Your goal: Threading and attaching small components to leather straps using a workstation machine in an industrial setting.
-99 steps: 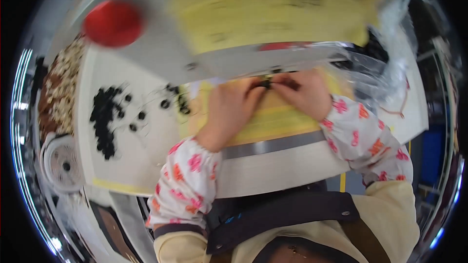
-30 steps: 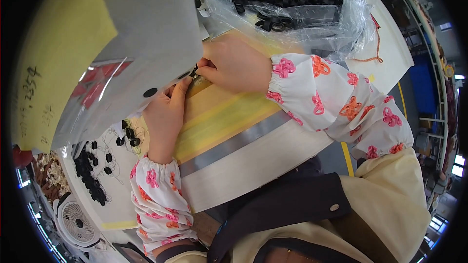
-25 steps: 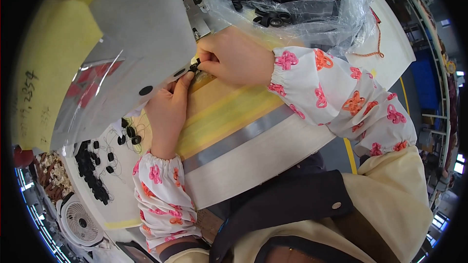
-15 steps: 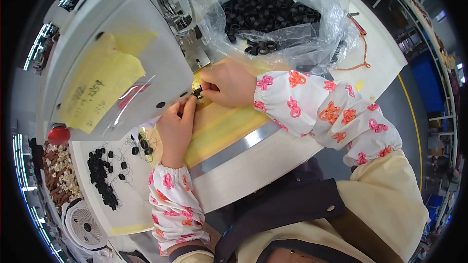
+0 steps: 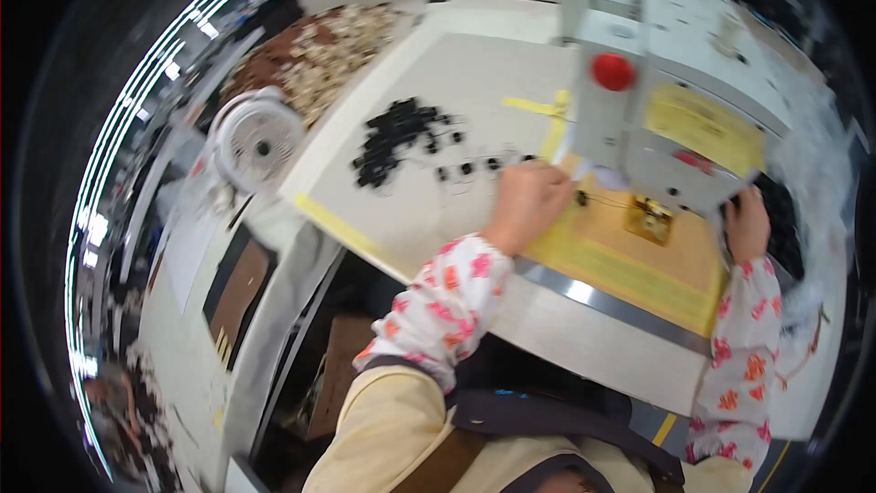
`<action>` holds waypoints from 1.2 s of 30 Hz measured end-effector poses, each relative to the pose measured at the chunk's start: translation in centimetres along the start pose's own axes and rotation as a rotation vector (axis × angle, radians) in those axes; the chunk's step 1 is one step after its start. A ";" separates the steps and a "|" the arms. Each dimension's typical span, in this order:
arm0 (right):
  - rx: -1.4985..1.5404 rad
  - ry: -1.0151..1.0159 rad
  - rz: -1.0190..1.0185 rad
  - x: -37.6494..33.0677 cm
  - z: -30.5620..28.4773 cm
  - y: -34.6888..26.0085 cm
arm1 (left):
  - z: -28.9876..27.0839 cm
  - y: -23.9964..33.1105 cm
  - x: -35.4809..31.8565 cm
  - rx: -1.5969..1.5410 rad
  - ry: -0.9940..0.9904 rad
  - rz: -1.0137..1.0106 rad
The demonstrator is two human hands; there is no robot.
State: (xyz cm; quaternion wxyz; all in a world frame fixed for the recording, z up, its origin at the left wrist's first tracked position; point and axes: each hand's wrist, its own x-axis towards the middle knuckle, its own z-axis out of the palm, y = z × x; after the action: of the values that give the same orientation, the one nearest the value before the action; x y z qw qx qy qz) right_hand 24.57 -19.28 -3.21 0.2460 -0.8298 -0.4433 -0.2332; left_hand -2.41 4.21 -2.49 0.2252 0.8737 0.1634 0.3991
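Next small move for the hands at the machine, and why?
Probably the right hand picks one small black part from the dark heap beside it and carries it to the yellow plate under the grey machine. The left hand rests at the plate's left edge, by a small black piece; whether it grips anything is unclear. More black parts lie loose further left.

Motion blur covers the whole frame. Left hand (image 5: 532, 204): the fingers curl under toward the grey machine (image 5: 657, 119), so their tips and anything pinched there cannot be made out. Right hand (image 5: 748, 224): fingers are hidden behind the machine's lower edge; its grip is undeterminable. The pile of small black parts (image 5: 397, 137) on the surface (image 5: 456, 73) is too smeared to identify singly.
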 end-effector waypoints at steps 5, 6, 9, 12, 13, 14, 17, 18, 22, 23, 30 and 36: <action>-0.101 -0.111 -0.033 0.6 1.4 4.2 | 2.7 3.4 -0.4 0.146 -0.040 0.248; -0.089 -0.107 -0.057 0.7 2.0 4.6 | 3.4 4.2 -0.6 0.195 -0.139 0.239; 0.075 -0.102 0.030 0.8 3.4 5.6 | 7.1 4.3 -1.3 0.177 -0.117 0.257; 0.105 -0.084 0.011 0.8 3.0 6.4 | 7.4 4.2 -1.3 0.181 -0.166 0.243; 0.133 -0.104 0.026 0.6 2.9 7.3 | 7.0 4.3 -0.9 0.151 -0.256 0.249; 0.163 -0.128 0.039 0.6 2.8 7.7 | 6.8 4.2 -0.7 0.123 -0.347 0.249; 0.112 -0.122 0.000 0.4 2.4 7.2 | 6.9 3.6 -0.8 0.095 -0.198 0.253; 0.112 -0.102 -0.042 0.2 2.4 7.4 | 7.0 3.6 -0.8 0.103 -0.192 0.239; 0.196 -0.049 0.007 -1.1 2.5 8.0 | 7.1 3.5 -0.7 0.151 -0.394 0.140; 0.084 -0.094 0.028 -1.4 2.4 8.1 | 7.0 3.5 -0.6 0.147 -0.423 0.159; 0.254 -0.075 -0.010 -1.2 -1.1 -6.6 | 8.0 3.9 -0.2 0.174 -0.188 0.220; 0.442 0.047 0.026 -1.8 1.0 -4.8 | 9.8 3.3 -1.1 0.147 -0.095 0.167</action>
State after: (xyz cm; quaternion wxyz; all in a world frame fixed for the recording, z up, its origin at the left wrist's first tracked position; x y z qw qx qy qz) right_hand 19.79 -17.44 -4.13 0.4352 -0.7557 -0.4670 -0.1463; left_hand 4.81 -1.69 -7.15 0.1341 0.9163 0.1079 0.3617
